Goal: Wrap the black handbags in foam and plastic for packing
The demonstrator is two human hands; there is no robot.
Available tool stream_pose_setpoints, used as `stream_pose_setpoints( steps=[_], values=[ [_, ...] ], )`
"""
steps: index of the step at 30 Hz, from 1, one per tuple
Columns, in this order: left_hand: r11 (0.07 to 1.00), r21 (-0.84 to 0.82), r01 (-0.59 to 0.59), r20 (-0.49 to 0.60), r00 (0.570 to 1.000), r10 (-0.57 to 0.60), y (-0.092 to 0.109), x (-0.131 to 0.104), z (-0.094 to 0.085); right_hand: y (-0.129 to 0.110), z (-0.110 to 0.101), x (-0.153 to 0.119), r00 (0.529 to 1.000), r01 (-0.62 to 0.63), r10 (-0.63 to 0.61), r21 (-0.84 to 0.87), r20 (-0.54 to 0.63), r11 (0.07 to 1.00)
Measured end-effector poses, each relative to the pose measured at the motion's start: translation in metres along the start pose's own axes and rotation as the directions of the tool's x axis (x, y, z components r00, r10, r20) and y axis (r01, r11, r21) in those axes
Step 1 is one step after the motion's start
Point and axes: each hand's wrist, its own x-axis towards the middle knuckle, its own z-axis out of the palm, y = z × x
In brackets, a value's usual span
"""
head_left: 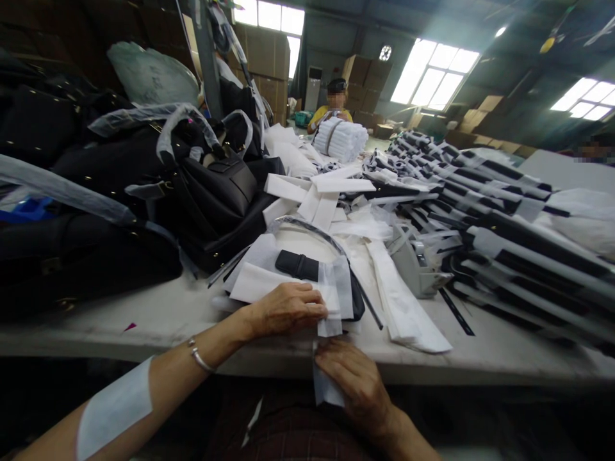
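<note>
Bright windows (435,73) stand behind a crowded worktable (158,320), where the left hand (291,308), its grip impossible to tell, rests fingers together on white wrapping (259,282) over a black bag (296,264); just nearer, the right hand (353,374) has fingers clamped on a white strip (328,387). Beyond the fingers lie white paper pieces (283,187); to their right, a grey tape dispenser (410,262); to their left, black handbags (225,186); farther off, a co-worker (316,117)

We see a smooth, leather-like bag (298,264) under matt, paper-like wrapping (257,282); handbags (230,186) with a soft sheen (leather or imitation, we cannot tell), their handles (167,137) in glossy plastic film (72,192); a polished metal bracelet (200,362); a dull plastic tape dispenser (408,266).
</note>
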Motion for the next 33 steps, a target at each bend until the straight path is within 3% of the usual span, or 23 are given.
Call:
stream_pose_setpoints(
  steps=[12, 17, 21, 24, 29, 33],
  values=[
    [1.0, 0.025, -0.005, -0.013, 1.0, 0.005, -0.002, 0.002, 0.002, -0.02, 0.005, 0.001, 1.0, -0.014, 0.014, -0.001, 0.019, 1.0],
    [0.994, 0.101, -0.034, -0.022, 0.999, 0.037, -0.001, 0.003, 0.002, -0.024, -0.003, 0.014, 0.998, -0.016, 0.015, 0.019, 0.058, 1.0],
    [0.993, 0.109, -0.053, -0.02, 0.998, 0.055, 0.001, 0.003, 0.001, -0.017, -0.022, 0.039, 0.991, 0.014, -0.014, -0.001, 0.136, 1.0],
    [0.995, 0.07, -0.064, -0.013, 0.998, 0.065, 0.002, 0.003, 0.0, -0.003, -0.032, 0.055, 0.991, 0.051, -0.049, -0.008, 0.128, 0.999],
    [0.996, 0.052, -0.07, -0.023, 0.997, 0.071, 0.002, 0.0, -0.001, 0.015, -0.034, 0.062, 0.992, 0.054, -0.05, -0.033, 0.113, 0.998],
    [0.999, 0.028, -0.047, 0.001, 0.999, 0.047, 0.002, 0.0, -0.002, 0.01, -0.048, 0.064, 0.986, 0.062, -0.061, -0.007, 0.157, 0.998]
  ],
)
